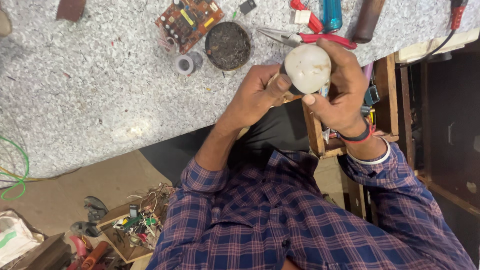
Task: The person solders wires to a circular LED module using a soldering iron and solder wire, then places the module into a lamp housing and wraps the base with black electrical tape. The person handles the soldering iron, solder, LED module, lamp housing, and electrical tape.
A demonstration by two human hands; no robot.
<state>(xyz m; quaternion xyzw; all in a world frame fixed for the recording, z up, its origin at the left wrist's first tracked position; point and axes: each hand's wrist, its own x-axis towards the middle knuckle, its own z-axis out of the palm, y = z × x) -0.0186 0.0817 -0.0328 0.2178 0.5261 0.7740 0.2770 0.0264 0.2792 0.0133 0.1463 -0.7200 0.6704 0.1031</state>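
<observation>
Here, right hand (345, 95) grasps the white rounded bulb dome (308, 67); left hand (260, 95) pinches its base from nine o'clock. Best kept steady over the speckled grey stone tabletop (100, 90), grip gentle.

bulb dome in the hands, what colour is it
Off-white bulb dome, slightly smudged; the head view shows it best.

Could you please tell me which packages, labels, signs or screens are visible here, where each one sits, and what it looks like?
No screens or signs show; only a few wrapped or marked items.
White bag: floor, bottom left corner; crumpled, with a green mark.
Circuit board: grey speckled table, top centre; brown, with small yellow label-like strips.
White bulb: held between left hand and right hand; smudged, no label visible.
</observation>
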